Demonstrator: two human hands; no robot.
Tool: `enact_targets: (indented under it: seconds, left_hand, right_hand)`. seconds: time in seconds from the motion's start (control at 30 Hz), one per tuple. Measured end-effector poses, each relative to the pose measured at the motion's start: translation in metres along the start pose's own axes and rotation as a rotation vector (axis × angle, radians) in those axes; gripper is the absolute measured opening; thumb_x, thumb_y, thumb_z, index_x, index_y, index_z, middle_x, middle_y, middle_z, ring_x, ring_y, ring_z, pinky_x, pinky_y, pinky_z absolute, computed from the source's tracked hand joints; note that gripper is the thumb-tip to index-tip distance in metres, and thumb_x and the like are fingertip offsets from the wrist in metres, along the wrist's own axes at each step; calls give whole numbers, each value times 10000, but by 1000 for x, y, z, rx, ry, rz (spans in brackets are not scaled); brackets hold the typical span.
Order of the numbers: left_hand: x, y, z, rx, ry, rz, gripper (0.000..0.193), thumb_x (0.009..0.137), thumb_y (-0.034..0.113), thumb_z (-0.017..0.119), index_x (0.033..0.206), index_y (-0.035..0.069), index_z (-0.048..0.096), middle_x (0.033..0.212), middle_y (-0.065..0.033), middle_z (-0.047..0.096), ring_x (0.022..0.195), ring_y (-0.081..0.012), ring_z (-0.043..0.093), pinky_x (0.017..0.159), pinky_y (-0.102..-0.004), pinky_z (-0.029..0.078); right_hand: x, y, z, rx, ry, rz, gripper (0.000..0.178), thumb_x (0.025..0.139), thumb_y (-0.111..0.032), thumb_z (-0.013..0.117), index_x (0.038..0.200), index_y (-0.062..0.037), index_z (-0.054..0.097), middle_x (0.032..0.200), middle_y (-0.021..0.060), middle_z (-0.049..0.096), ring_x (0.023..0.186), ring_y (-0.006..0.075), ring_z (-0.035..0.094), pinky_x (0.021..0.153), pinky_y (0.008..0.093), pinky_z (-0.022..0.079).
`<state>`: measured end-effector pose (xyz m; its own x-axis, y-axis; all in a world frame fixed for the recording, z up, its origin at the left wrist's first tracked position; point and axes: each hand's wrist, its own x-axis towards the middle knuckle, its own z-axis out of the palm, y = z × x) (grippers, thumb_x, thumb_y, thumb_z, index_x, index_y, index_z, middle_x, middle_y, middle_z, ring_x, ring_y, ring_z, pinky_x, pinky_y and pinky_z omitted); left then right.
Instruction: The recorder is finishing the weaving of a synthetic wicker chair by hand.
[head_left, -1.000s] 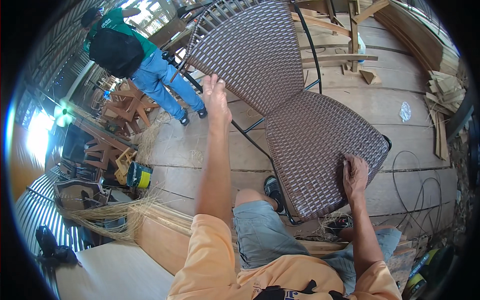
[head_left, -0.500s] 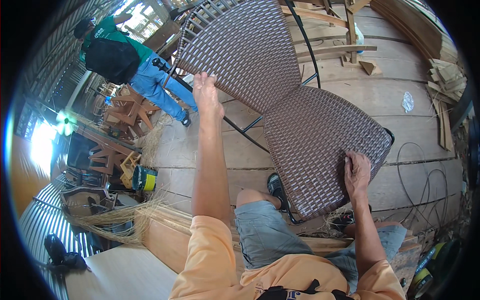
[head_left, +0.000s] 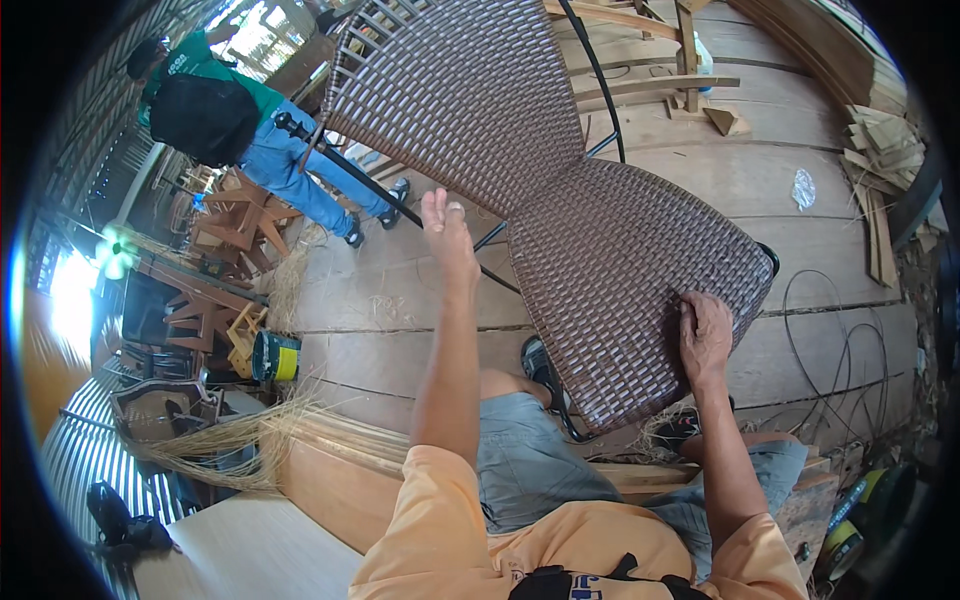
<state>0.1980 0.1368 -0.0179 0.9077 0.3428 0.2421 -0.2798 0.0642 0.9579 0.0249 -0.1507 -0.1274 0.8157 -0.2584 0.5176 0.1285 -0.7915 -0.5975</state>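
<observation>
A chair of brown and pale woven strips (head_left: 610, 240) on a black metal frame lies across the space before me; its two woven panels meet at a narrow waist. My right hand (head_left: 706, 335) rests on the nearer panel close to its right edge, fingers loosely bent against the weave. Off the chair's left side, my left hand (head_left: 449, 235) is raised with its fingers stretched out and nothing held. It hovers near a black leg of the frame (head_left: 365, 181). At the far end of the other panel, bare spokes (head_left: 375, 30) stick out beyond the weave.
A person in a green shirt (head_left: 205, 70) stands at the far left by wooden chair frames (head_left: 235, 225). Loose fibre strands (head_left: 220, 445) and a dark bucket (head_left: 274, 357) lie left. Thin black strands (head_left: 845, 355) coil on the floor at right, near wood scraps (head_left: 880, 150).
My left hand has let go of the chair's left edge and moved down and toward the middle. My right hand stays on the nearer panel. The whole view has shifted slightly.
</observation>
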Motion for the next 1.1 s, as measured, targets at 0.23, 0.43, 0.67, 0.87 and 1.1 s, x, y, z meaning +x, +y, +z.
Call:
enact_targets:
  seconds: [0.23,0.43,0.67,0.87,1.1]
  left_hand:
    - [8,-9,12,-9,4,82,710,849,110,507,1442,-34,144,1453,-110,324,1095,-120,452,770,-236,361]
    - [0,4,31,-88,-36,28,682,863,11,462,1423,-90,86,1479,-231,200,1368,-308,233,1108,-353,206]
    - [15,5,12,-56,-46,-5,678,856,37,476,1424,-81,125,1469,-205,251,1312,-248,327,1043,-323,286]
    - [18,7,0,28,-66,71,644,858,85,529,1412,-42,226,1390,-125,404,994,-107,494,724,-227,394]
    - [26,26,14,17,-55,123,687,861,21,482,1422,-88,101,1466,-235,230,1327,-275,305,1083,-343,242]
  right_hand:
    - [-1,1,-1,4,4,13,192,798,-52,591,989,-64,602,918,108,621,953,292,566,877,396,408]
    - [-2,2,-4,0,-4,14,168,805,-63,584,972,-66,598,898,106,613,941,290,560,871,393,405]
    - [2,-3,-3,-41,-59,-5,165,805,-71,579,970,-63,586,907,109,605,974,294,545,894,397,386]
    - [-3,3,-3,-52,-48,-17,185,795,-68,582,979,-55,586,915,118,606,970,303,547,892,402,389]
    - [-1,-2,-4,54,-20,15,182,790,-69,585,972,-70,594,911,122,602,955,300,548,892,406,389]
